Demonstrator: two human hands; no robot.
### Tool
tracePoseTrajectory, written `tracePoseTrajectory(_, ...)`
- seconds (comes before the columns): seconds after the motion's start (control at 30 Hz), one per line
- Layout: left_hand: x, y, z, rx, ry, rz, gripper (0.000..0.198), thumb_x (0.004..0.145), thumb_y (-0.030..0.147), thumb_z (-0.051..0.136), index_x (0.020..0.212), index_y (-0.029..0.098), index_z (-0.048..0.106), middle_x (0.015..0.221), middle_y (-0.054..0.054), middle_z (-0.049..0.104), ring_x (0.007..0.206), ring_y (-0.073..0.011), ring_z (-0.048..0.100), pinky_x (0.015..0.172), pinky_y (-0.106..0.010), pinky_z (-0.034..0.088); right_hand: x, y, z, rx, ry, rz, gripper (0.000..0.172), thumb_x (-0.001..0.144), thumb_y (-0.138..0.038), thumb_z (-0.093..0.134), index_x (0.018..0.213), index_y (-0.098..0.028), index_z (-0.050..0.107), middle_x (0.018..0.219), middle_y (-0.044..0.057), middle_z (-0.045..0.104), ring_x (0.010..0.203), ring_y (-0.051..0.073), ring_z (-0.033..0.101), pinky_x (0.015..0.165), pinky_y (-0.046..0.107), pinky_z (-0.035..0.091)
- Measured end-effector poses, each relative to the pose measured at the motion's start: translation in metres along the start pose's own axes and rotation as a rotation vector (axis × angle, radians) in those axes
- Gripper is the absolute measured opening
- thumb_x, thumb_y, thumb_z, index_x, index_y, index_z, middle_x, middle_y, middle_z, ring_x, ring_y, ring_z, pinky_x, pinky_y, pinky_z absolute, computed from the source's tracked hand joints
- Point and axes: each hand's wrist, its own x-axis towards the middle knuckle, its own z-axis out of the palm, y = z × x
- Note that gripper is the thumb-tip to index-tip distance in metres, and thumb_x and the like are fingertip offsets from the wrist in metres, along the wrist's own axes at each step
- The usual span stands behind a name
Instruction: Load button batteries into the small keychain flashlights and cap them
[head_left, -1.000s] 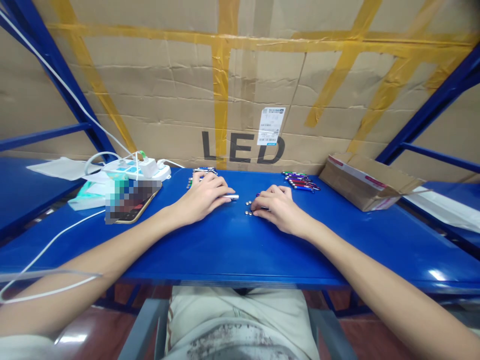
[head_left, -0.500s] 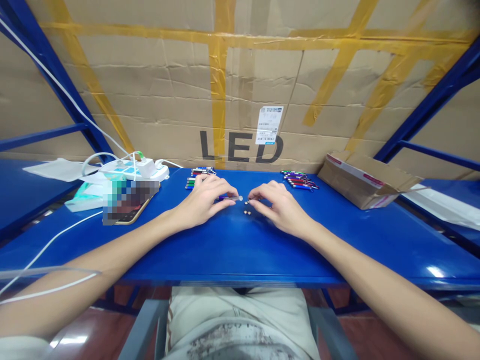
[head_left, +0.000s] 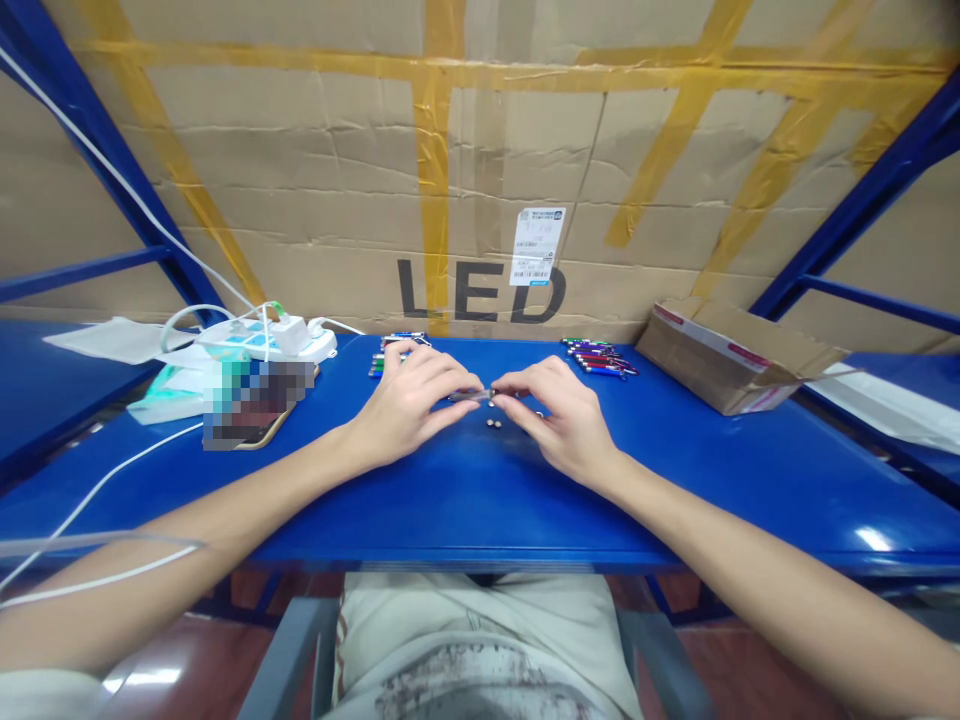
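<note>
My left hand [head_left: 412,405] is closed in a pinch on a slim pen-like tube [head_left: 469,396], mostly covered by my fingers, its pale end pointing right. Facing it, my right hand [head_left: 562,412] pinches a tiny dark round piece [head_left: 492,394], which looks like a button cell, right at the tube's end. Whether the two touch is too small to tell. Just below the fingertips, several small shiny button cells [head_left: 493,423] lie on the blue table [head_left: 465,500]. Another small shiny piece [head_left: 540,414] shows under my right hand.
Coloured pen-like tubes with clips [head_left: 600,358] lie in a pile behind my right hand; more tubes [head_left: 379,364] lie behind my left. An open cardboard box [head_left: 720,365] stands at right. A phone [head_left: 281,425], a white power strip [head_left: 319,345] and cables are at left.
My hands have come together: the right fingertips moved slightly left and up to the tube's end, and my left hand shifted slightly right. The tube is now more hidden by my fingers.
</note>
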Motion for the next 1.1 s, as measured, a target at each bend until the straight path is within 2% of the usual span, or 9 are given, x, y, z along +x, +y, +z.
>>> tracePoseTrajectory(0.27, 0.0002, 0.002, -0.0002, 0.024, 0.052, 0.046, 0.016, 0.112, 0.034, 0.064, 0.118, 0.025, 0.075, 0.114, -0.005, 0.082, 0.107, -0.0237, 0.069, 0.106, -0.047, 0.033, -0.0019, 0.0, 0.0025, -0.074, -0.016, -0.008, 0.022, 0.113, -0.04, 0.06, 0.114, -0.027, 0.078, 0.103, 0.007, 0.082, 0.095, 0.027, 0.067, 0.092, 0.046, 0.049)
tracePoseTrajectory(0.47, 0.0006, 0.0041, 0.0003, 0.018, 0.048, 0.028, 0.016, 0.112, 0.035, 0.064, 0.117, 0.025, 0.075, 0.114, -0.005, 0.082, 0.106, -0.0235, 0.069, 0.107, -0.048, 0.034, -0.0024, 0.0007, 0.0028, -0.085, 0.007, -0.035, 0.021, 0.112, -0.04, 0.062, 0.113, -0.026, 0.078, 0.1, 0.006, 0.082, 0.093, 0.027, 0.066, 0.092, 0.045, 0.048)
tracePoseTrajectory(0.63, 0.0001, 0.0036, 0.0015, -0.001, 0.036, -0.005, 0.019, 0.112, 0.037, 0.062, 0.117, 0.026, 0.076, 0.116, -0.006, 0.082, 0.108, -0.0246, 0.069, 0.108, -0.049, 0.034, -0.002, 0.0, 0.0014, -0.072, -0.028, -0.003, 0.024, 0.111, -0.044, 0.061, 0.115, -0.027, 0.078, 0.1, 0.007, 0.082, 0.095, 0.028, 0.066, 0.095, 0.047, 0.048)
tracePoseTrajectory(0.8, -0.0003, -0.0002, 0.0008, -0.032, 0.061, -0.004, 0.018, 0.113, 0.036, 0.061, 0.119, 0.026, 0.075, 0.12, -0.005, 0.083, 0.111, -0.0239, 0.07, 0.108, -0.048, 0.034, 0.0022, -0.001, -0.0029, -0.071, 0.119, 0.03, 0.018, 0.112, -0.035, 0.058, 0.114, -0.025, 0.073, 0.098, 0.007, 0.079, 0.089, 0.026, 0.065, 0.089, 0.045, 0.047)
tracePoseTrajectory(0.87, -0.0006, -0.0014, 0.0004, -0.039, 0.061, -0.017, 0.018, 0.113, 0.035, 0.061, 0.119, 0.027, 0.075, 0.121, -0.005, 0.083, 0.112, -0.024, 0.07, 0.109, -0.048, 0.034, 0.0038, -0.0001, -0.0041, -0.091, 0.13, 0.064, 0.018, 0.113, -0.032, 0.055, 0.112, -0.025, 0.072, 0.097, 0.007, 0.077, 0.09, 0.027, 0.065, 0.088, 0.045, 0.046)
tracePoseTrajectory(0.97, -0.0013, -0.0017, 0.0008, -0.038, 0.059, -0.042, 0.018, 0.113, 0.035, 0.061, 0.119, 0.027, 0.076, 0.122, -0.004, 0.083, 0.113, -0.0243, 0.07, 0.11, -0.049, 0.034, 0.0047, 0.0028, -0.0044, -0.122, 0.048, 0.11, 0.019, 0.112, -0.032, 0.053, 0.11, -0.025, 0.07, 0.097, 0.008, 0.074, 0.093, 0.027, 0.064, 0.089, 0.044, 0.044)
tracePoseTrajectory(1.1, -0.0014, -0.0022, 0.0016, -0.036, 0.067, -0.056, 0.019, 0.113, 0.034, 0.06, 0.119, 0.027, 0.076, 0.121, -0.005, 0.083, 0.111, -0.0242, 0.07, 0.111, -0.049, 0.034, 0.0033, 0.008, -0.0021, -0.167, -0.15, 0.102, 0.016, 0.112, -0.03, 0.054, 0.111, -0.024, 0.069, 0.104, 0.008, 0.076, 0.098, 0.027, 0.062, 0.091, 0.043, 0.04)
